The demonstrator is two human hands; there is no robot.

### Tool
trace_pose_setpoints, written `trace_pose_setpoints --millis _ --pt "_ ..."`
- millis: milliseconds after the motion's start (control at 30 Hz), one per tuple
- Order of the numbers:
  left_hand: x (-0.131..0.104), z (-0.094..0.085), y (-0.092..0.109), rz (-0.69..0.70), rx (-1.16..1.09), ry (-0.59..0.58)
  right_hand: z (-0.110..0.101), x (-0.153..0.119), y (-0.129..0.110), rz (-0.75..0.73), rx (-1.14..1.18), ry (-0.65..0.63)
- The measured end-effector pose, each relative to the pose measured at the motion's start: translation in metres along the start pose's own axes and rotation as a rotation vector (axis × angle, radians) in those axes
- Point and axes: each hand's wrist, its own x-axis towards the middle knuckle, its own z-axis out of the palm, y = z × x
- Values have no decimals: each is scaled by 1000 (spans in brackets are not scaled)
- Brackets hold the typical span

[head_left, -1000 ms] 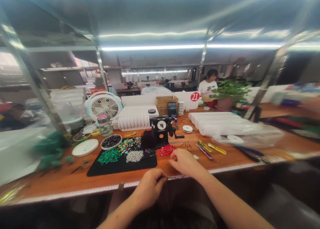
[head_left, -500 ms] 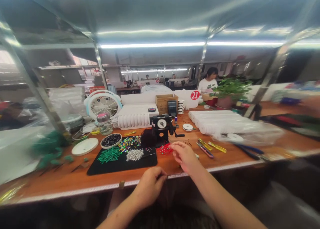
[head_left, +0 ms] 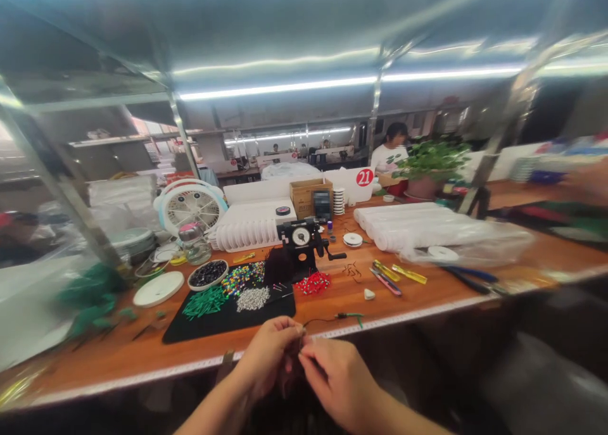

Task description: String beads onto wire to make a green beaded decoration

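At the table's front edge my left hand (head_left: 272,351) pinches one end of a thin dark cord (head_left: 319,321), which runs right to a green piece (head_left: 352,315) on the wood. My right hand (head_left: 338,373) is closed, its fingertips meeting those of the left; whatever it holds is too small to make out. Beyond them lies a pile of red beads (head_left: 314,283). A black mat (head_left: 190,331) carries green tubes (head_left: 205,302), silver pieces (head_left: 253,299) and multicoloured beads (head_left: 237,280). Behind stands a black hand-cranked device (head_left: 304,242).
Cutters (head_left: 386,282), yellow tools (head_left: 409,273) and blue-handled pliers (head_left: 470,275) lie to the right. White rolls (head_left: 403,226) lie behind them. A bowl of black beads (head_left: 208,273), a lid (head_left: 158,289) and a fan (head_left: 192,208) stand left. A person (head_left: 392,149) sits beyond.
My right hand has moved from the red beads down and toward me, to meet my left hand. The cord and green piece now show. The view has shifted slightly.
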Motion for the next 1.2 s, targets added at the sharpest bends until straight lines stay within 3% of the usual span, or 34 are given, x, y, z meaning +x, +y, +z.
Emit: trace_pose_setpoints --millis 133,267,400,567,667,767,1200 --pt "-7 0 5 -91 -136 -24 27 -14 11 -91 -99 61" --pt "-5 -1 3 -127 -277 -23 35 -16 14 -149 -132 78" --pt "-2 -3 2 -116 -301 -38 24 -12 13 -96 -68 28" --pt "-1 -6 9 -27 -182 -58 -2 16 25 99 -85 230" --pt "4 -8 11 20 -69 -73 -10 35 37 162 -12 100" --pt "10 -11 10 69 31 -75 -9 44 44 177 60 39" --pt "9 -12 13 77 52 -85 4 38 53 202 114 142"
